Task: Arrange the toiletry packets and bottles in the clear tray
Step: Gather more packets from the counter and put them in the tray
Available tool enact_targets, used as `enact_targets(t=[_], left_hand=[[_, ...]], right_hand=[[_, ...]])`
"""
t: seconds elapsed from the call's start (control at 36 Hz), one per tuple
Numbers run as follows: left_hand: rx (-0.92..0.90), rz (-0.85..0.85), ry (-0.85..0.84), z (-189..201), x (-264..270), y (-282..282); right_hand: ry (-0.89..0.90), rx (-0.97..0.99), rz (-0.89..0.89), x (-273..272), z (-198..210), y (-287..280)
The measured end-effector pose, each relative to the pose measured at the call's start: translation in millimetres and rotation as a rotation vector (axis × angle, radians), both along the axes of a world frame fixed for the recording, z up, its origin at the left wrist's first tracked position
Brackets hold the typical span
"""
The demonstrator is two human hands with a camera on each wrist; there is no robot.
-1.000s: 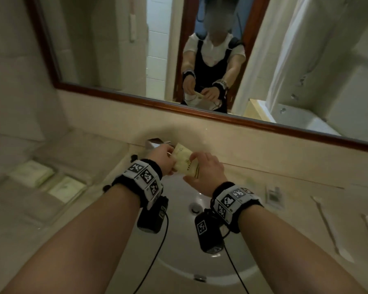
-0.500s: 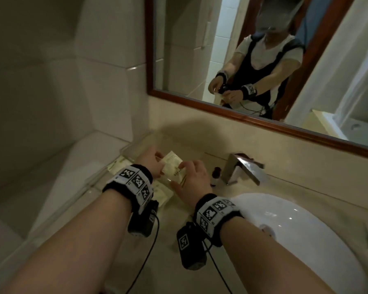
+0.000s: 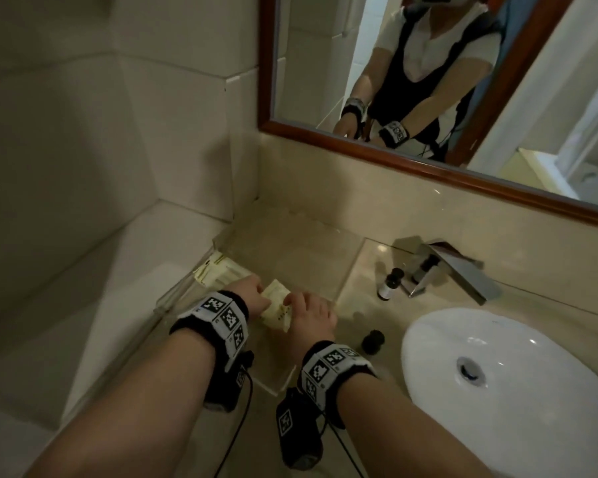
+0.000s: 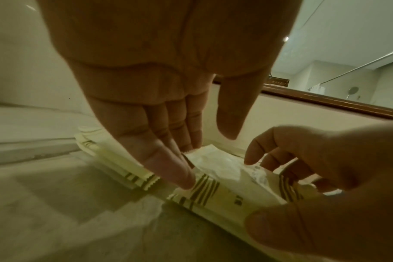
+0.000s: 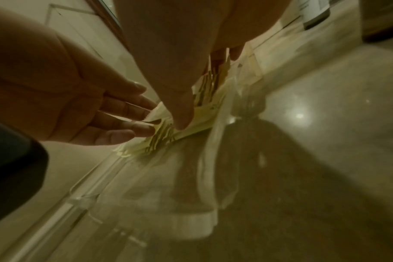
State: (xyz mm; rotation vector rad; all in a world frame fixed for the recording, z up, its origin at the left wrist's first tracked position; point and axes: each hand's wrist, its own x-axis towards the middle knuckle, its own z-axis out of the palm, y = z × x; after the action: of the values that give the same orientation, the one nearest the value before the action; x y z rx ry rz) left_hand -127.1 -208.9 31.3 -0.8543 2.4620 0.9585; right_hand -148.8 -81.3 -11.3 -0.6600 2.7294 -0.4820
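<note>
A stack of pale yellow striped packets [image 3: 276,307] is low over the near part of the clear tray [image 3: 290,250]. My right hand [image 3: 308,312] pinches the stack, thumb [image 5: 182,113] on top and fingers curled round the far side. My left hand [image 3: 254,294] lays straight fingers [image 4: 173,170] against the stack's left end, its thumb apart. More packets [image 3: 218,274] lie in the tray's left side. A small black-capped bottle [image 3: 388,282] stands by the faucet, outside the tray. A dark bottle [image 3: 373,340] stands between tray and basin.
A metal faucet [image 3: 446,270] and white basin [image 3: 515,391] are to the right of the tray. The framed mirror [image 3: 428,160] hangs above the counter's backsplash. A tiled wall and pale ledge [image 3: 118,270] close off the left side.
Both hands carried the packets left, from above the basin to over the tray, and lowered them. The view swung left with them.
</note>
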Motion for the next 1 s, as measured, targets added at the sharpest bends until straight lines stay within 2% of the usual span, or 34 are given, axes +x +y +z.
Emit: enact_targets(t=[0.19, 0.58, 0.86, 1.0], left_hand=[[-0.124, -0.115, -0.083, -10.4, -12.8, -2.5], [-0.178, -0.171, -0.139, -6.3, -16.2, 1.3], [-0.198, -0.102, -0.127, 33.8, -8.0, 24.8], [-0.146, -0.037, -0.009, 57.1, -1.4, 50.2]], right_hand=[[-0.01, 0.049, -0.012, -4.6, -9.5, -7.0], [0.017, 0.062, 0.026, -9.7, -9.4, -0.9], [0.069, -0.024, 0.1, -7.2, 25.1, 20.1], [0.117, -0.098, 0.11, -7.8, 51.8, 43.9]])
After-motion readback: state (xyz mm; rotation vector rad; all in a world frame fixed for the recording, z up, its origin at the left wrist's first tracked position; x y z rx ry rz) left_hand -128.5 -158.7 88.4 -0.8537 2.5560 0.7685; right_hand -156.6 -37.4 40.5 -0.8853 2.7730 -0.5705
